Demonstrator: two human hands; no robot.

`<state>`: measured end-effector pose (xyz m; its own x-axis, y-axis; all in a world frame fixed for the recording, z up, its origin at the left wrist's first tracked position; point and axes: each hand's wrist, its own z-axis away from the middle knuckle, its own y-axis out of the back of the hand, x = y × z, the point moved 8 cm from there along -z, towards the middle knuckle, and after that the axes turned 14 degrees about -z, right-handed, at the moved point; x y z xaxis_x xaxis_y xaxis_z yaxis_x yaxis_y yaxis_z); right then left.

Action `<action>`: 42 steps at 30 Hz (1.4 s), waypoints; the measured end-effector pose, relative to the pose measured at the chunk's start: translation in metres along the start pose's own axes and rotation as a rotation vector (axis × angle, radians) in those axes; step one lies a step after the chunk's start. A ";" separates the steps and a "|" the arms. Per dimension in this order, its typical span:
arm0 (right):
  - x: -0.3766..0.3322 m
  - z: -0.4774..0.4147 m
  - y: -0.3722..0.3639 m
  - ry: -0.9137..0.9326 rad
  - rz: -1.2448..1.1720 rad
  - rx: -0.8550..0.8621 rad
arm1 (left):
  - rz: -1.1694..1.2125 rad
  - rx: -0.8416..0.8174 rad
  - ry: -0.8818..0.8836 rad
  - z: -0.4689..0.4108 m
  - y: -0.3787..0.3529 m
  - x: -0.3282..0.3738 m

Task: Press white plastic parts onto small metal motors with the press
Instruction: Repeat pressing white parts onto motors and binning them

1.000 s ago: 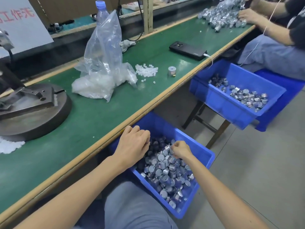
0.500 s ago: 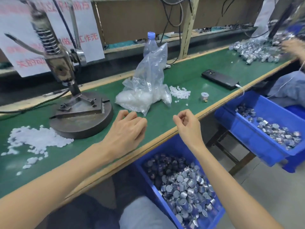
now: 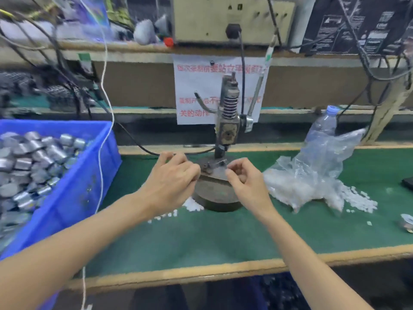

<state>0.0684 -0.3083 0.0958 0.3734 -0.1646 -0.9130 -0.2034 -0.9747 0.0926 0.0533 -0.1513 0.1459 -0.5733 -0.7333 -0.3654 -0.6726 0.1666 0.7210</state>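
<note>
The hand press [image 3: 226, 130] stands on its round metal base [image 3: 214, 198] at the middle of the green bench. My left hand [image 3: 172, 179] hovers at the base's left edge with its fingers curled under; whatever is in the palm is hidden. My right hand [image 3: 243, 179] is at the fixture on top of the base, thumb and fingertips pinched together on a small motor that barely shows. Loose white plastic parts [image 3: 192, 205] lie at the foot of the base. More motors [image 3: 33, 157] fill a blue bin [image 3: 89, 180] on the left.
A clear plastic bag of white parts [image 3: 312, 182] and a water bottle [image 3: 324, 126] stand right of the press. One motor [image 3: 406, 222] and a dark phone [image 3: 408, 182] sit at the right edge. A white cable [image 3: 103, 130] hangs over the bin. The press lever [image 3: 257, 95] points up.
Both hands rose out of the lower motor bin and moved up over the bench to the press base. The view swung left, bringing the press to the middle.
</note>
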 end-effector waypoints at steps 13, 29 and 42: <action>-0.063 -0.027 -0.203 0.149 -0.010 -0.526 | -0.250 -0.274 0.546 0.112 0.034 -0.206; -0.080 -0.020 -0.301 0.245 -0.054 -0.665 | -0.170 -1.034 0.745 0.221 -0.072 -0.289; -0.071 -0.017 -0.315 0.221 -0.050 -0.725 | -0.381 -0.909 0.646 0.216 -0.093 -0.300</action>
<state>0.1209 0.0076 0.1384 0.5549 -0.0691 -0.8290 0.4362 -0.8244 0.3607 0.1873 0.1954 0.0611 0.1112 -0.8757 -0.4700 -0.0194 -0.4747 0.8799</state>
